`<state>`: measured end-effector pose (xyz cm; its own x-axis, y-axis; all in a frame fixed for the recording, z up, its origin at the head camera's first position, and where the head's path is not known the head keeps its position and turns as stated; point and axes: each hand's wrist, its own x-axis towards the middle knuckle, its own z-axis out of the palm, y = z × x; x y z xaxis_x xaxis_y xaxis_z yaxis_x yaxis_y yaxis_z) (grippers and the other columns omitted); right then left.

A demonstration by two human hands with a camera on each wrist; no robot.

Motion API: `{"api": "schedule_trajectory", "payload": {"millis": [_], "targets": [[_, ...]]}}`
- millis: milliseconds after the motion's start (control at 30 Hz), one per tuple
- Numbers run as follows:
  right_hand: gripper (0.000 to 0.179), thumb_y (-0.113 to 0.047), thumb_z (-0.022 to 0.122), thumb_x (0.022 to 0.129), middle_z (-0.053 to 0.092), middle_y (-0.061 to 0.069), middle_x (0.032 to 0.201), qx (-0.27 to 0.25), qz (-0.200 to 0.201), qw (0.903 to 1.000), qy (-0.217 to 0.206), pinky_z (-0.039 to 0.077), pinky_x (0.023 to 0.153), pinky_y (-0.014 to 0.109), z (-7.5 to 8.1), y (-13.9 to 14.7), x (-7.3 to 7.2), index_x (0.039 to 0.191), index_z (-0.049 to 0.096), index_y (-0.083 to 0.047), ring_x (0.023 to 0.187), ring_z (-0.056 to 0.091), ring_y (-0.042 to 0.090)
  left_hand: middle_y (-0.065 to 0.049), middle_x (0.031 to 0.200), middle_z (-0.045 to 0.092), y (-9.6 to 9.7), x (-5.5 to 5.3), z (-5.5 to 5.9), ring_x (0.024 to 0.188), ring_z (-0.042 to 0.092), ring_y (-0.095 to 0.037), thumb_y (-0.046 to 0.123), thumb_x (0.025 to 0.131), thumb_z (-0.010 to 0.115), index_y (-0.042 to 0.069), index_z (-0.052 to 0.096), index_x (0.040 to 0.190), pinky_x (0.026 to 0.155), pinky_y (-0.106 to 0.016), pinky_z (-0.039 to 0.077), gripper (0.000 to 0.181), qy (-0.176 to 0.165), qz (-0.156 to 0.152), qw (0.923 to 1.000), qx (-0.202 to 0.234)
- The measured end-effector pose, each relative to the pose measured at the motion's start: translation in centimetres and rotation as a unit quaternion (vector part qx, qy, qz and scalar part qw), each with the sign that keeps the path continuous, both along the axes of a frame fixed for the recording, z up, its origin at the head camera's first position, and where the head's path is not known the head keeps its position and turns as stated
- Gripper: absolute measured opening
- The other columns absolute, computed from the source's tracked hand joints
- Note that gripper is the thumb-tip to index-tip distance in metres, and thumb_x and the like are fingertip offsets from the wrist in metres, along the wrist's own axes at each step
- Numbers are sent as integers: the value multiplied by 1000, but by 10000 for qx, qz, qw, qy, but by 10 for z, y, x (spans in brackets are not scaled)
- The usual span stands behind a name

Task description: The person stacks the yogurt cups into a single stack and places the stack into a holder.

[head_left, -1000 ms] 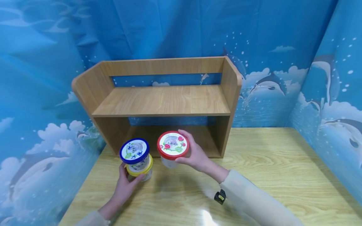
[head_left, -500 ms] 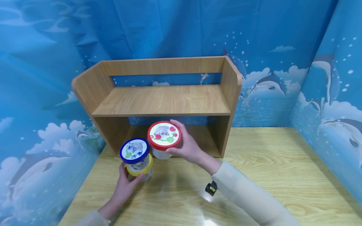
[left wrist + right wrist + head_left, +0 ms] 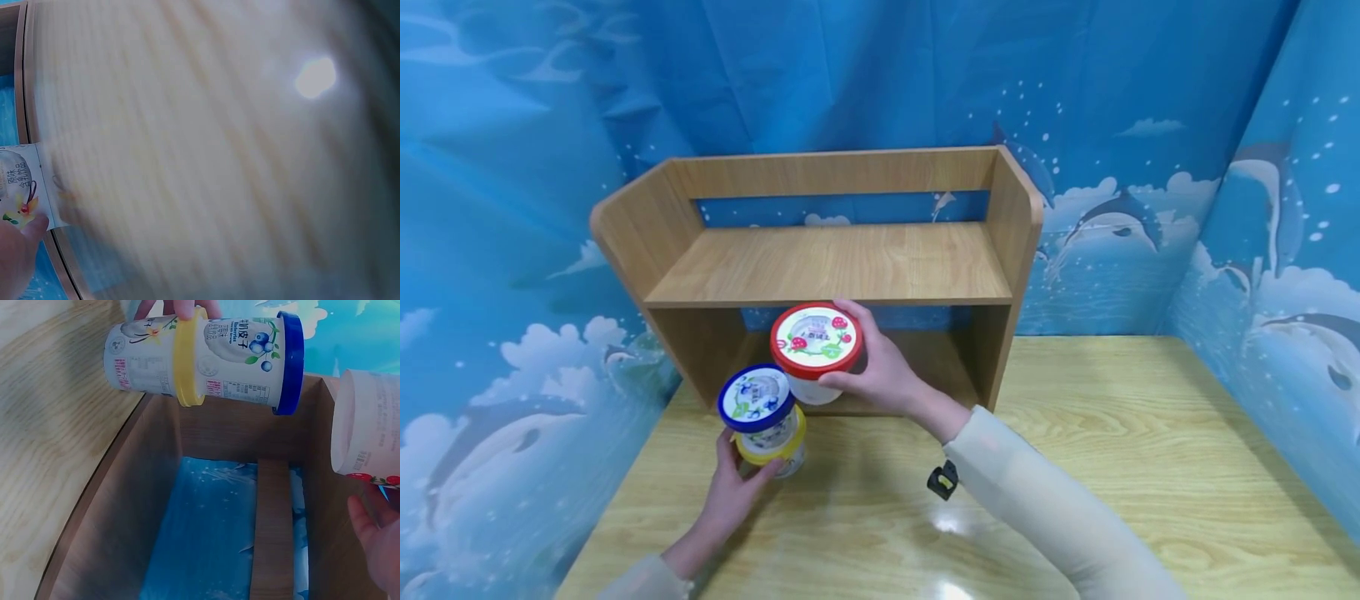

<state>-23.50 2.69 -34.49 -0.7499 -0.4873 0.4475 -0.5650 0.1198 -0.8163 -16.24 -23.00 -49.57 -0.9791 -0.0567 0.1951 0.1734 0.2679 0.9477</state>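
My left hand (image 3: 730, 492) grips a white cup with a yellow lid (image 3: 793, 442), printed with a flower. On that lid stands a second cup with a blue lid (image 3: 756, 398) and blueberry print. My right hand (image 3: 883, 367) holds a third cup by its side, its red lid (image 3: 817, 335) printed with strawberries. This red-lidded cup is in the air, right of and above the blue-lidded one. The right wrist view shows a gap between the red-lidded cup (image 3: 369, 425) and the stacked blue-lidded cup (image 3: 240, 359).
Behind the cups stands a two-tier wooden shelf (image 3: 835, 262) on a wood-grain table (image 3: 1097, 467). Its lower compartment opens toward me. Blue ocean-print curtains (image 3: 865, 75) surround the table. A small black device (image 3: 943, 480) hangs at the right wrist.
My right hand has carried the red-lidded cup left and upward on the picture, closer to the stack. My left hand and its two stacked cups have stayed in place.
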Motion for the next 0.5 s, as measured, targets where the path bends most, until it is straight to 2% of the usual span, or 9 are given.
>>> {"api": "schedule_trajectory", "payload": {"millis": [233,367,500], "targets": [[90,-26,77,83,40,6,146,62,-22,9998,-204,41,105,40,5,-13,-3,151,19,-23,131,41,17,-28,137,39,-1,0,0,126,39,-39,0,85,72,1,10,147,98,-39,44,87,-74,-14,10000,-23],[91,-25,77,83,41,7,146,125,0,9997,-193,40,105,39,4,-22,-6,152,18,-24,131,42,17,-27,137,39,-1,0,0,126,39,-38,0,86,71,2,10,147,96,-30,45,87,-70,-19,10000,-38],[92,-25,78,82,43,8,144,244,-7,9995,-175,41,104,38,1,-31,-8,152,18,-23,128,44,17,-27,135,42,0,0,1,122,43,-29,1,87,71,1,10,146,93,-21,45,85,21,-7,9999,-112]]}}
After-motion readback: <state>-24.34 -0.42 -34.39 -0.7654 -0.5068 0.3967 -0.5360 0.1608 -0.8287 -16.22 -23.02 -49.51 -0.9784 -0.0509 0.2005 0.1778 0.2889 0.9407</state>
